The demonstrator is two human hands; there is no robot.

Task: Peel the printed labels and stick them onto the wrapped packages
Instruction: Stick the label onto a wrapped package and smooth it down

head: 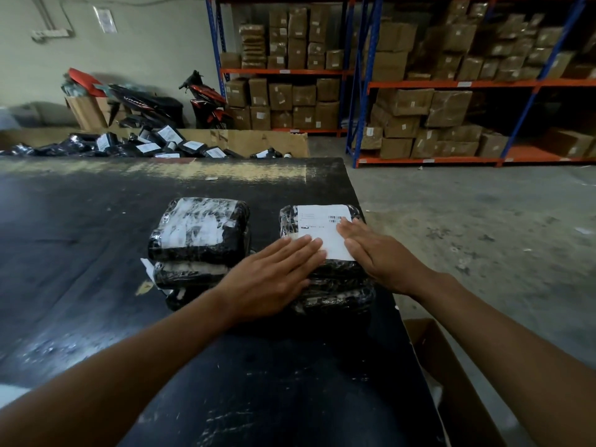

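Hands press flat on a parcel in the head camera's view. The left hand (277,269) and the right hand (377,253) both lie with fingers straight and together on a white printed label (322,233). The label sits on top of a black wrapped package (288,221), the uppermost of a stack.

The left fingertips cover the label's near left corner, and the right hand hides part of its right edge. A barcode (335,218) shows just beyond the right fingertips; the rest of the print is too small to read. The lower packages (338,295) lie beneath both palms, mostly hidden, so their number cannot be told.

Just left of the left hand stands a second stack (200,227). Its top carries white patches blurred under shiny wrap. Both stacks rest on a scuffed black table (96,221).

Near the right forearm, an open cardboard box (451,382) is cut off by the frame's edge. Well beyond both hands, a heap of labelled parcels (145,146) lies past the table's far edge. Behind it are a parked scooter (206,101) and shelving (435,91) full of brown cartons.
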